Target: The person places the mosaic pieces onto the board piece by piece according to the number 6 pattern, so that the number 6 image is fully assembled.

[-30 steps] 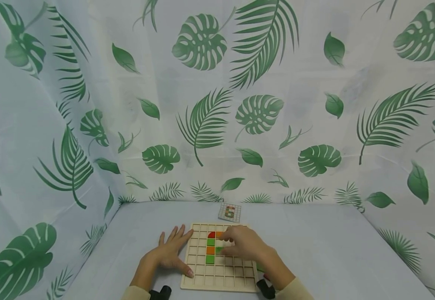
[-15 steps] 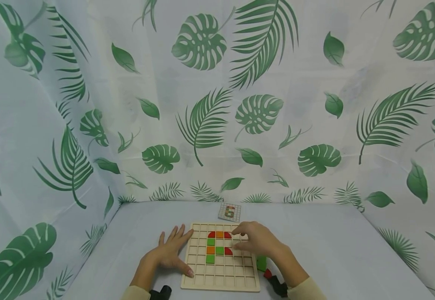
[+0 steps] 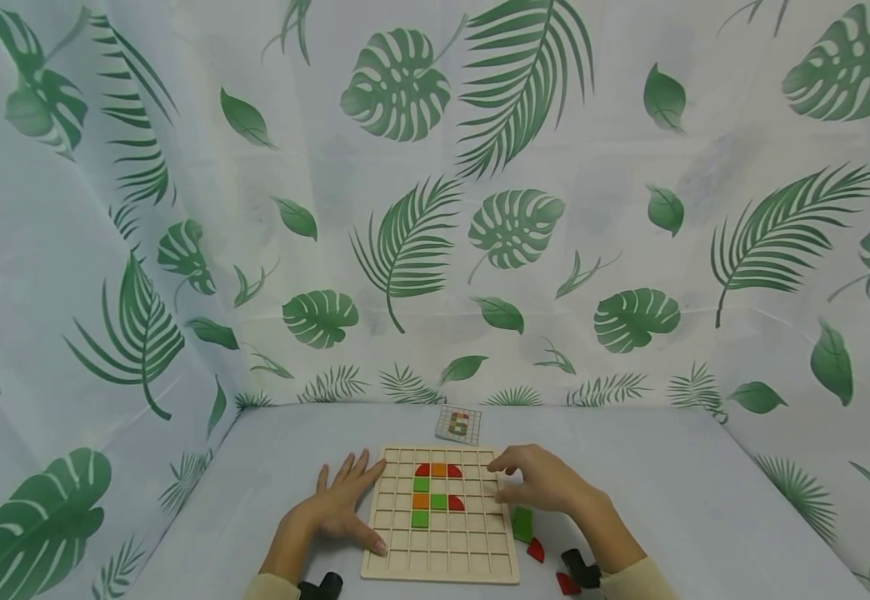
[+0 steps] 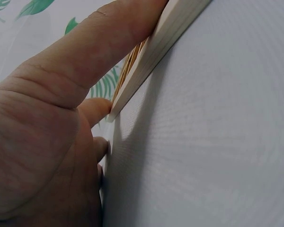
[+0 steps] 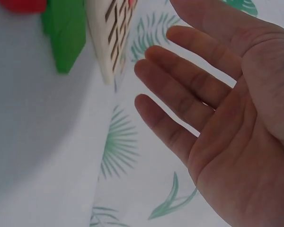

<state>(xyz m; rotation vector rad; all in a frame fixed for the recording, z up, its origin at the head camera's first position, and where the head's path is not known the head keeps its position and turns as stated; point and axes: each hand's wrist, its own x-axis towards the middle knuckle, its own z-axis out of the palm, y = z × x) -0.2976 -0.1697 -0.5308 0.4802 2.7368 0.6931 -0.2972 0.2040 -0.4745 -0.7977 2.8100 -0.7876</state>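
Note:
A wooden grid board [image 3: 442, 558] lies on the table. Red quarter-round, orange and green tiles sit in its squares, among them a red quarter-round tile [image 3: 456, 503], a green tile [image 3: 420, 518] and an orange tile [image 3: 421, 501]. My left hand [image 3: 336, 507] rests spread at the board's left edge, its thumb [image 4: 104, 42] touching the rim in the left wrist view. Over the board's right edge hovers my right hand [image 3: 543, 479], holding nothing; the right wrist view shows its fingers [image 5: 180, 99] apart and loosely bent.
Beside the board's right edge lie green tiles [image 3: 522, 525] and two loose red quarter-round tiles, one near the board [image 3: 536, 550] and one farther forward [image 3: 567, 583]. Behind the board is a pattern card [image 3: 458, 424]. A leaf-print curtain [image 3: 435, 250] encloses the table.
My right hand has let go of a red quarter-round tile on the board and drawn away to the right, uncovering tiles on the board and table. The left hand stays put.

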